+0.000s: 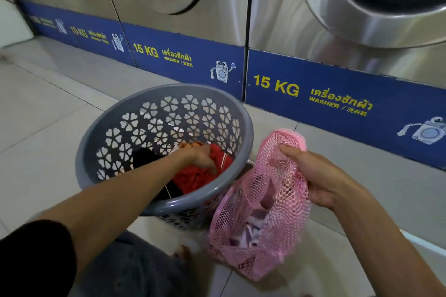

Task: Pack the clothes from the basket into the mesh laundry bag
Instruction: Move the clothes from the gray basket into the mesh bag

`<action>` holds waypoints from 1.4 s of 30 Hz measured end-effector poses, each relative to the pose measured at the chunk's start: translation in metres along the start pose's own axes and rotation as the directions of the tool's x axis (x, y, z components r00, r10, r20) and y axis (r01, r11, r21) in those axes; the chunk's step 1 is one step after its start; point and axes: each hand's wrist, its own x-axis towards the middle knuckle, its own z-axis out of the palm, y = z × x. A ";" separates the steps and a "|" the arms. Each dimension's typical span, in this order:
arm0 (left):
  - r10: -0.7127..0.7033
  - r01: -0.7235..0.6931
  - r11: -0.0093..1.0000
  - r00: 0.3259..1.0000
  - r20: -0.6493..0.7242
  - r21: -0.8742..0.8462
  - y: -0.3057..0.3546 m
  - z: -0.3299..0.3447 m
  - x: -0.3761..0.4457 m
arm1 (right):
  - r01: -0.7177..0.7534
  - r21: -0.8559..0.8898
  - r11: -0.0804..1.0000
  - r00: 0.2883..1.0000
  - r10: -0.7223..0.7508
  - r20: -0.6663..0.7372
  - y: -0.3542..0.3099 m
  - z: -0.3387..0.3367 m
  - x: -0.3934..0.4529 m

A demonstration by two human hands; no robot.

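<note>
red garment low in grey basket on floor, left hand fingers curled into it. right hand pinches pink mesh bag rim just beside basket. risk: one-handed mouth sags shut; garment snags mesh, drops onto floor.

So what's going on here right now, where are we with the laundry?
A person crouches on the tiled floor in front of the washers. The left hand reaches into the grey basket and grips a red garment. The right hand holds up the pink mesh bag, which already has some pale clothes inside. Dark and orange clothes remain in the basket.
</note>
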 end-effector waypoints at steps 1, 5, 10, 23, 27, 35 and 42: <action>0.002 -0.009 0.995 0.998 0.062 0.100 0.002 0.008 0.002 | 0.002 0.008 1.000 1.000 -0.002 -0.008 -0.001 -0.003 0.002; 0.012 -0.043 0.984 0.985 0.173 0.174 0.004 0.036 0.021 | 0.042 0.056 0.998 0.997 -0.039 -0.061 -0.009 -0.014 0.014; 0.218 -0.216 0.950 0.976 0.013 0.226 -0.005 0.047 0.032 | 0.061 0.038 0.997 0.997 -0.059 -0.056 -0.011 -0.014 0.024; 0.046 -0.352 0.306 0.934 -0.355 -0.885 0.025 -0.105 -0.115 | 0.111 0.040 0.993 0.990 -0.107 -0.094 -0.016 -0.013 0.006; 0.139 -0.556 0.136 0.830 -0.540 -0.820 0.054 -0.124 -0.184 | 0.136 0.034 0.990 0.987 -0.133 -0.091 -0.015 -0.019 -0.001; 0.172 -0.417 0.738 0.877 -0.449 -0.531 0.060 -0.014 -0.148 | 0.170 0.090 0.981 0.978 -0.158 -0.135 -0.011 -0.032 -0.026; 0.245 -0.215 0.884 0.969 0.019 -0.415 0.063 -0.016 -0.146 | 0.173 0.071 0.982 0.978 -0.163 -0.130 -0.008 -0.044 -0.025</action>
